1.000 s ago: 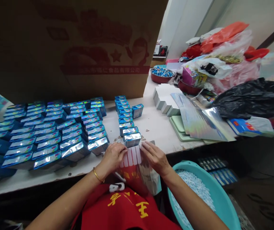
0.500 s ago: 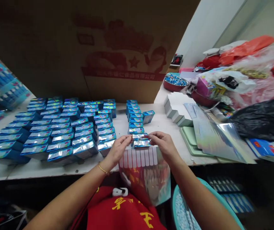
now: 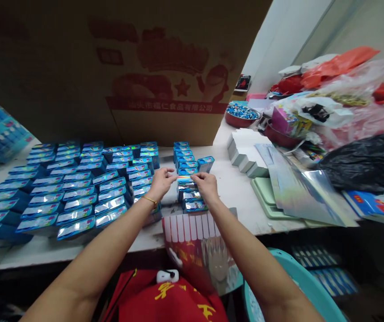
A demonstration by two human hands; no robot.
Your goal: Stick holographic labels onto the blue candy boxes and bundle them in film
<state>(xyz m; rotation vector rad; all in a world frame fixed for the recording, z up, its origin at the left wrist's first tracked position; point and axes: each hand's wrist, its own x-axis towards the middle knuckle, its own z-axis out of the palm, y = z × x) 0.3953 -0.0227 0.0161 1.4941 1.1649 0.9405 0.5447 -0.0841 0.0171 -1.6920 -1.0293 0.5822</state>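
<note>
Both hands are stretched out over the white worktop [image 3: 232, 197]. A narrow sticker strip [image 3: 184, 178] is pinched at its ends between the left hand [image 3: 161, 181] and the right hand [image 3: 205, 184], fingertips closed on it, just above the single column of blue boxes [image 3: 187, 179] near the middle of the worktop.

Step judged: sealing a box top in that column. Next move calls for the strip to be lowered square and pressed flat.

The sheet of white stickers [image 3: 192, 226] hangs over the near edge. Rows of finished blue boxes [image 3: 78, 188] fill the left side.

Against half a second ago, the hands are placed farther up the column, away from the near edge.
</note>
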